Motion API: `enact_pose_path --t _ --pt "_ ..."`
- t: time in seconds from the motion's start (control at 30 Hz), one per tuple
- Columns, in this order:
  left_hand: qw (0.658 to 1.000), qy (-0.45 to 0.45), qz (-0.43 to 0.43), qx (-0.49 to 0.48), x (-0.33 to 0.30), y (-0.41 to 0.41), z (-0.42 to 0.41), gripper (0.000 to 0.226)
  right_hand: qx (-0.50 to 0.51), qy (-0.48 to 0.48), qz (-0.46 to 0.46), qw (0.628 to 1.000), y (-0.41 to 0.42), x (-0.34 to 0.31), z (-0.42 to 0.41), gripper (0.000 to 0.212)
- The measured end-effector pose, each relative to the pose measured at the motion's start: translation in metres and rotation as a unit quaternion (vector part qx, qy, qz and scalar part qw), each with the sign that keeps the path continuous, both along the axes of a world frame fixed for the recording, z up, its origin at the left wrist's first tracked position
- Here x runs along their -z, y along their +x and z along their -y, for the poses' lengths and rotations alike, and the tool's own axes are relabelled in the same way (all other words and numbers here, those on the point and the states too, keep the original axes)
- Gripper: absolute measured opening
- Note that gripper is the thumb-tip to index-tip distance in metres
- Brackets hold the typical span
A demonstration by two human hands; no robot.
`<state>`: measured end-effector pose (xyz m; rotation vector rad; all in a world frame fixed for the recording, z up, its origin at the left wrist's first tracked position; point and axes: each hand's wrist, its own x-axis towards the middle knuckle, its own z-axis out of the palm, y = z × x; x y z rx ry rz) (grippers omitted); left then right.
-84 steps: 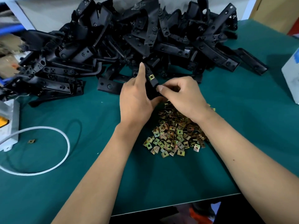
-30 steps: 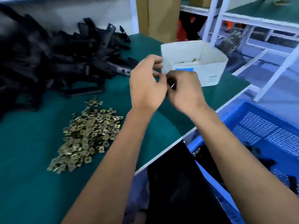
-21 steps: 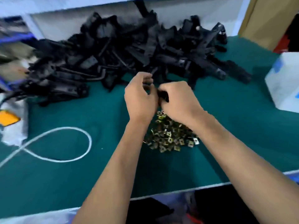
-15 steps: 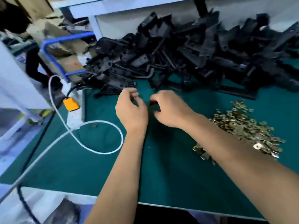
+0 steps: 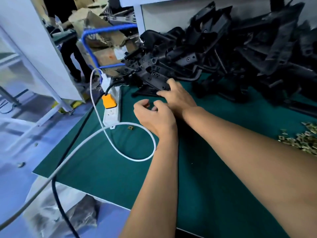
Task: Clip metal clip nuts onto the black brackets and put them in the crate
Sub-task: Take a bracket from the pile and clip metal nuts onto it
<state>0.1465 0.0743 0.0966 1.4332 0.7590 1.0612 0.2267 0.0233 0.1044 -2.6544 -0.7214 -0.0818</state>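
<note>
Hands first: your right hand (image 5: 176,97) reaches across to the left end of the bracket pile (image 5: 223,54), fingers curled onto a black bracket (image 5: 154,81) at the pile's near edge, gripping it. Your left hand (image 5: 154,115) sits just in front of the right, touching its wrist area, fingers loosely curled w/ nothing visible in them; can't tell if something small is tucked inside, looks empty.

Bracket pile runs along the back of the green counter (image 5: 106,169), from about the middle over to the right edge of view, parts heaped on each other. Clip nuts (image 5: 301,140) lie in a brassy heap at the far right, by your right forearm, well apart from both hands. One stray clip nut (image 5: 130,127) lies alone on the counter, just beside the end of the power strip (image 5: 111,114) and inside the loop of the white cable (image 5: 137,158).

Power strip lies at the counter's left edge w/ an orange plug (image 5: 109,101) in it. A black cable (image 5: 68,160) runs from the plug area down off the front-left corner. Behind the strip: a blue-framed cart (image 5: 96,47) w/ cardboard boxes. Another person's legs (image 5: 75,59) stand on the floor at left, beyond a white post. Crate isn't in view.
</note>
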Motion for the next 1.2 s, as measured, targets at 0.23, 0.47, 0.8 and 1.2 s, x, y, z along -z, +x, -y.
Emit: enact_pose_path --t 0.23,0.47,0.8,1.2 --pt "0.997 -0.041 -0.036 0.059 0.003 0.007 0.000 0.022 0.015 0.016 0.033 0.999 -0.018 -0.001 0.061 0.028" --pt "0.940 -0.160 -0.047 0.299 0.003 0.004 0.028 0.029 0.034 0.096 0.039 0.994 -0.052 -0.026 0.135 0.041" --pt "0.944 -0.078 0.090 0.307 0.000 -0.003 0.061 0.020 0.113 0.114 0.035 0.986 -0.084 -0.023 0.240 0.014" --pt "0.699 0.594 -0.070 0.393 0.009 -0.011 0.130 0.044 0.080 0.058 -0.001 0.995 -0.116 -0.014 0.307 0.019"
